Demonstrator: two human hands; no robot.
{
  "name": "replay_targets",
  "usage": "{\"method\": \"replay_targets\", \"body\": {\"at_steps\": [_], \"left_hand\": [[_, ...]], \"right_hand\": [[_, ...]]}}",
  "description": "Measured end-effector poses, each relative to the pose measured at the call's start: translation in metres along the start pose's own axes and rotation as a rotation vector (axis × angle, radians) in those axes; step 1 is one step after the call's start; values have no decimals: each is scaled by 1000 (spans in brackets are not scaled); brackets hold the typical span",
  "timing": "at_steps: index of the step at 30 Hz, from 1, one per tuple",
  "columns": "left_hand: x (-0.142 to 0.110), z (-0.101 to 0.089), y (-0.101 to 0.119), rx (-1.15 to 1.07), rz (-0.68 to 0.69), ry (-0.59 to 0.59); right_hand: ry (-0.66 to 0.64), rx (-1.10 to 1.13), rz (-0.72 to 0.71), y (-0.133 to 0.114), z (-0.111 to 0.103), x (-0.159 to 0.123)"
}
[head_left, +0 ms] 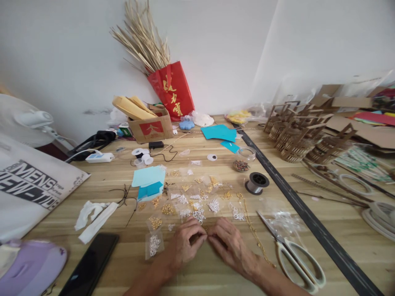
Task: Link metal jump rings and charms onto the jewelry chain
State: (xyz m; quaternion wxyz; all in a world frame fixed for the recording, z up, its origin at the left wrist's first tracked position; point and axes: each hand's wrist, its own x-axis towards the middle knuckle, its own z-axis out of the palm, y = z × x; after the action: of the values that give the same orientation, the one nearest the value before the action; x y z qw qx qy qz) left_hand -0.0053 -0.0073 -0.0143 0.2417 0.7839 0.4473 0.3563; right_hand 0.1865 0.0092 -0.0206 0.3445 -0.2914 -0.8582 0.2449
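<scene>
My left hand [189,240] and my right hand [226,240] meet over the near middle of the wooden table, fingertips almost touching. Both are closed in a pinch, and whatever lies between the fingers is too small to make out. Just beyond them are small clear bags of silver findings [199,214] and gold findings [168,209]. A bag of silver rings [154,245] lies left of my left hand. To the right of my right hand stretches a gold chain [254,230], with white-handled scissors [291,255] beside it.
A spool of clear line [257,183] stands beyond the scissors. At left lie a black phone [89,265], white cloth strips [98,222] and blue cards [149,181]. Woven baskets [296,144] crowd the back right. A red bag [173,90] of dry stalks leans on the wall.
</scene>
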Motion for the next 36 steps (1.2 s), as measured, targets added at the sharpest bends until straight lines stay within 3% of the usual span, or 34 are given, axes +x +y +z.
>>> {"method": "replay_targets", "body": {"at_steps": [12,20,24,29,36], "left_hand": [[2,-8,7,120,17,-76],[8,-34,8,365,16,-59],[17,-59,-4,439,-29,-13],[34,-84,-34,492,-126,-22],[56,-91,-56,518,-133,-127]], "right_hand": [[8,-19,-31,-3,-2,3],[13,1,-16,0,-1,1],[-1,9,-6,0,-2,0],[16,32,-16,-1,-4,1],[34,39,-45,0,-4,2]]}}
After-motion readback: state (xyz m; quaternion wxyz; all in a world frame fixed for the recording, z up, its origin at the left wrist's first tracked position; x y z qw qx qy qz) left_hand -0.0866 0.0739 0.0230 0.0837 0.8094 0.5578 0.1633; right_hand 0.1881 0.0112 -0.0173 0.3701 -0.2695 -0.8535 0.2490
